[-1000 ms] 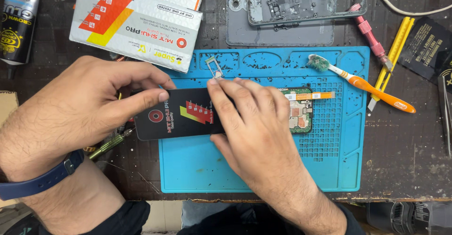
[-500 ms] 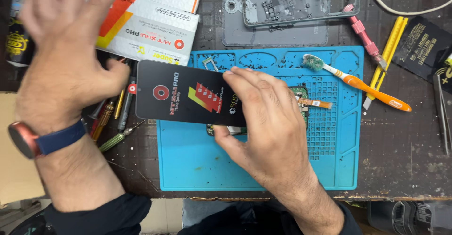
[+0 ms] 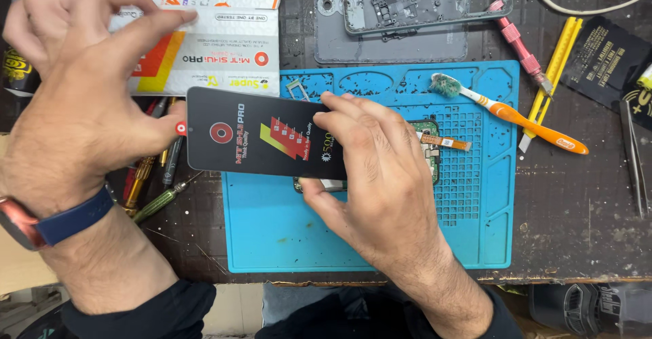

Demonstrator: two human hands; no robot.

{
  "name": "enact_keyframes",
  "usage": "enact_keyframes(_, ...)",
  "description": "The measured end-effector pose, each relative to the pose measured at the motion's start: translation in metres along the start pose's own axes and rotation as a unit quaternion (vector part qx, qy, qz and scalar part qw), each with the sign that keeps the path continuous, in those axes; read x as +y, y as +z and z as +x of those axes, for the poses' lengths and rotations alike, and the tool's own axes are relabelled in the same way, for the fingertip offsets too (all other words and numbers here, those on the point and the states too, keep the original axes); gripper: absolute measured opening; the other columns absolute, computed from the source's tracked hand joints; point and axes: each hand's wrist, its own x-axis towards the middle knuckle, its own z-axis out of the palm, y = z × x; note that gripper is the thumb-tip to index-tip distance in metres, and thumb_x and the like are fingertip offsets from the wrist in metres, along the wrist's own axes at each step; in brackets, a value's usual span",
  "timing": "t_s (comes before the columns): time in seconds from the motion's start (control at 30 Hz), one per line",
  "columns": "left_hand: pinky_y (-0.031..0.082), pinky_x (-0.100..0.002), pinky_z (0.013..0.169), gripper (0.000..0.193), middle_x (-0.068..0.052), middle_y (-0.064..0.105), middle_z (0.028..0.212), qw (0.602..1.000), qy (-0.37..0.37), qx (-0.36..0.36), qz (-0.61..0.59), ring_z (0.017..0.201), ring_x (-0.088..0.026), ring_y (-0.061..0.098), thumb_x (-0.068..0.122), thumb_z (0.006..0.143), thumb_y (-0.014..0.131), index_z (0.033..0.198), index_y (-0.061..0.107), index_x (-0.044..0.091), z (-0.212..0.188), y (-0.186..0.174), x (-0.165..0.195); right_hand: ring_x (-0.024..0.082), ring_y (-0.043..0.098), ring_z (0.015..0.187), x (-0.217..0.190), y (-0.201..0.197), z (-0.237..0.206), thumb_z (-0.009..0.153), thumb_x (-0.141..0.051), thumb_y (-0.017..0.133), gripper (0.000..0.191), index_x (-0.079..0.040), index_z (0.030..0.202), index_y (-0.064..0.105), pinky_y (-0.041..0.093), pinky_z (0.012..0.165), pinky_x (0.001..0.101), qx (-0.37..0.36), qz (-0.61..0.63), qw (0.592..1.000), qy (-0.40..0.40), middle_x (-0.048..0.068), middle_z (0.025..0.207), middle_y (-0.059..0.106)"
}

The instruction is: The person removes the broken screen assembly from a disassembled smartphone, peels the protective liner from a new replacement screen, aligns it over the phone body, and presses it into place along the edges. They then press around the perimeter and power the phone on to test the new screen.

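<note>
1. Two hands are in my view. The right hand (image 3: 380, 176) lies flat on the screen (image 3: 265, 132), fingers over its right end and thumb under its near edge, clamped on it. The screen sits over the top left part of the blue mat (image 3: 367, 244), its left end jutting past the mat's edge.
2. The left hand (image 3: 75, 101) is lifted off the desk (image 3: 584, 210), fingers spread apart and holding nothing; its fingertips hover over the white box (image 3: 217, 57), thumb just beside the screen's left end.
3. A green board with an orange flex (image 3: 445, 142) shows from under the right hand, so I judge the screen is not yet joined to any frame.
4. The grey phone frame (image 3: 421, 3) lies apart at the top of the desk, bare, with its back cover (image 3: 387, 40) beneath; fitting looks undone.
5. The screen's printed film is on; peeling is left.
6. Toothbrush (image 3: 509, 115), screwdrivers (image 3: 153, 190) and tweezers (image 3: 635, 156) lie untouched nearby.
</note>
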Motion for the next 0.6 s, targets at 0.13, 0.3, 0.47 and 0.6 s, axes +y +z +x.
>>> enact_keyframes(0.13,0.01,-0.061,0.121,0.095,-0.017,0.042,0.159,0.993,0.068,0.037,0.094,0.15,-0.039,0.025,0.046,0.066,0.089,0.147,0.057,0.01,0.003,0.012,-0.012,0.036,0.058,0.131,0.0,0.001,-0.001,0.075,-0.01,0.089,0.065,-0.002,0.129,0.052,0.049,0.109,0.0479,-0.001,0.002,1.0,0.002,0.015,0.139,0.061)
enact_keyframes(0.3,0.009,-0.062,0.119,0.103,-0.024,0.038,0.155,0.989,0.045,0.045,0.135,0.15,-0.04,0.024,0.049,0.057,0.093,0.146,0.058,0.009,0.006,0.019,-0.032,0.037,0.057,0.131,0.002,0.0,-0.002,0.072,-0.011,0.09,0.068,-0.001,0.128,0.052,0.049,0.108,0.0482,-0.004,0.013,1.0,0.005,0.016,0.139,0.061)
enact_keyframes(0.47,0.021,-0.056,0.119,0.086,-0.025,0.037,0.152,0.988,0.024,0.058,0.144,0.144,-0.039,0.027,0.045,0.064,0.094,0.134,0.059,0.009,-0.005,0.005,-0.01,0.036,0.058,0.131,-0.004,-0.009,0.005,0.073,-0.011,0.09,0.068,-0.001,0.128,0.052,0.049,0.11,0.0475,0.001,0.01,1.0,-0.003,0.015,0.14,0.061)
enact_keyframes(0.6,0.027,-0.057,0.112,0.081,-0.022,0.048,0.135,0.982,0.112,0.058,0.143,0.131,-0.038,0.039,0.043,0.064,0.092,0.13,0.062,0.007,-0.01,-0.006,0.023,0.039,0.061,0.122,-0.013,-0.037,0.002,0.071,-0.012,0.092,0.066,0.002,0.121,0.051,0.05,0.104,0.0486,0.0,-0.003,1.0,-0.005,0.019,0.132,0.063)
